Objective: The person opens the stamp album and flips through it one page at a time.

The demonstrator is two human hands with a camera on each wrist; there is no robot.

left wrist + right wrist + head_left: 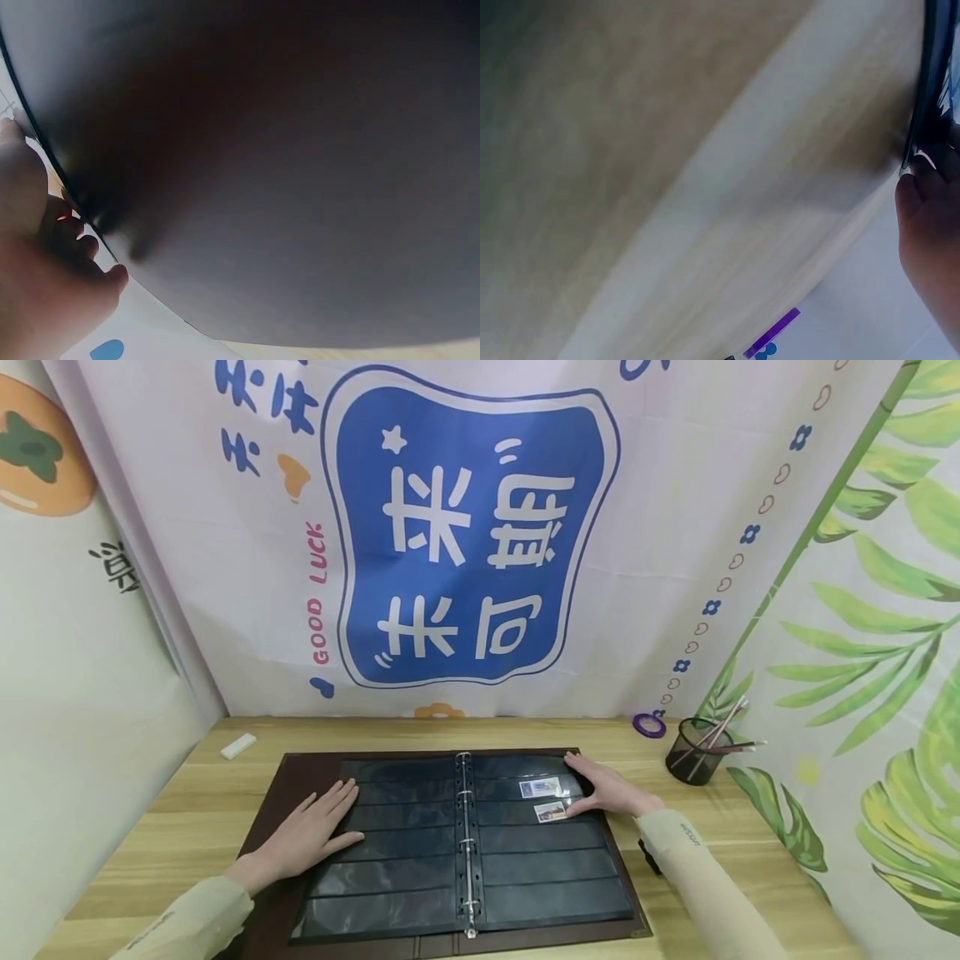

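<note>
Head view: left hand [307,833] lies flat, right hand [613,787] spreads beside two stamps [540,787], neither gripping; apparently steadying the album [397,845], next probably a pinch at the right page [551,862].

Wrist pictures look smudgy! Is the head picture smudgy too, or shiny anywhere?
Head view: mostly clear, with pale shine on the left black page; left wrist view: the album is a dark blur; right wrist view: the table looks soft, shadowy at the upper left.

Open binder [467,827], left grip [309,833] on left page [408,843], right grip [609,787] beside two stamps [540,787]
</note>
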